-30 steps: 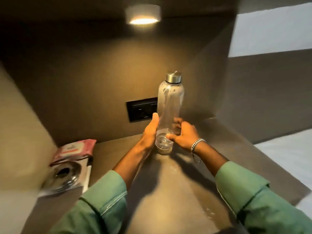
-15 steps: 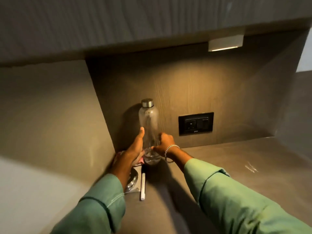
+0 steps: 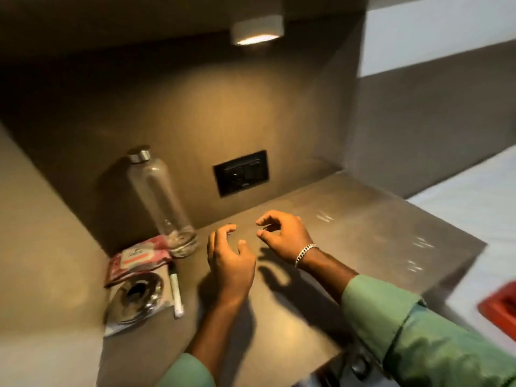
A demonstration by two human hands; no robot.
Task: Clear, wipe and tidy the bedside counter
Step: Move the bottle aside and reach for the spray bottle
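Fingers (image 3: 223, 233) on my left hand (image 3: 229, 261) are spread and curled loosely, holding nothing; same for my right hand (image 3: 284, 236), fingers bent, thumb and forefinger apart, nothing between them. Both hands hover over the middle of the counter (image 3: 349, 227), side by side, not touching each other, with their shadows on the surface just beneath. Silver bracelet (image 3: 305, 252) on my right wrist, green sleeves (image 3: 391, 317) on both arms. The bottle (image 3: 162, 202) stands at the back left corner, clear with a metal cap, near empty, to the left of my left fingertips and apart from them. Its base is just beside the pink wipes pack (image 3: 139, 258), which lies flat against the left wall. In front of the pack is a shiny round metal piece (image 3: 139, 296) on something white; can't tell what it is. A white pen (image 3: 176, 289) lies along its right edge, near my left wrist but not touching. Black socket plate (image 3: 241, 173) on the back wall, right of the bottle, beyond both hands. Lamp (image 3: 257, 32) lit overhead. White bedding (image 3: 474, 208) right of the counter, a red thing (image 3: 499, 305) at the right edge, blurred. Faint streaks on the counter's right side.
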